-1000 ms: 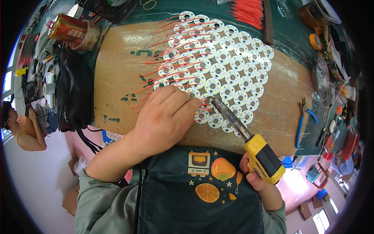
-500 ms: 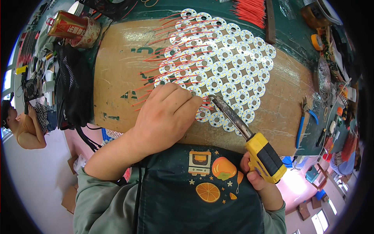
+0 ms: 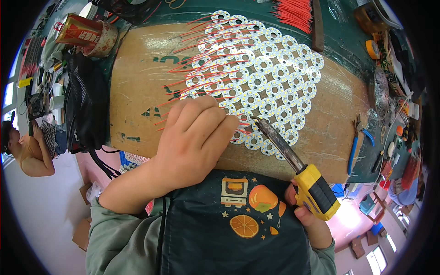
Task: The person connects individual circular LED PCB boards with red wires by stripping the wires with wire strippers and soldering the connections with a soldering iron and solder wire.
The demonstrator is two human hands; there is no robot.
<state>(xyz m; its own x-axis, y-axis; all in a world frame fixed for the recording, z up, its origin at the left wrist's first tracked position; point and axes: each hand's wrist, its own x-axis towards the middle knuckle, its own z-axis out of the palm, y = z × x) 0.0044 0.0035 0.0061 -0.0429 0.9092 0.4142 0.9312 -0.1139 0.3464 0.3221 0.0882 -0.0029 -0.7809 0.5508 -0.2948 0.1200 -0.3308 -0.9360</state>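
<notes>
Rows of round white LED boards (image 3: 257,82), each with a hole in its middle, lie joined in a slanted sheet. Thin red wires (image 3: 197,69) stretch leftward from several of them. Over the sheet's lower left part, my left hand (image 3: 195,137) is closed in a pinch on a red wire (image 3: 243,123), whose end shows beside the fingertips. My right hand (image 3: 300,208) grips a soldering iron (image 3: 316,192) by its yellow and black handle. The iron's dark tip points up and left at the boards near my left fingertips; whether it touches one, I cannot tell.
Under the boards is a brown cardboard sheet (image 3: 137,91) on a green table. Blue-handled pliers (image 3: 354,149) lie at right. A bundle of red wires (image 3: 294,14) and a dark bar (image 3: 317,27) are at the back. Left stand a red-gold can (image 3: 80,30) and black bag (image 3: 87,101); another person (image 3: 34,151) sits beyond.
The soldering iron has shifted a little right and down, its tip drawing back from the wire end. My left hand and the boards have moved only slightly.
</notes>
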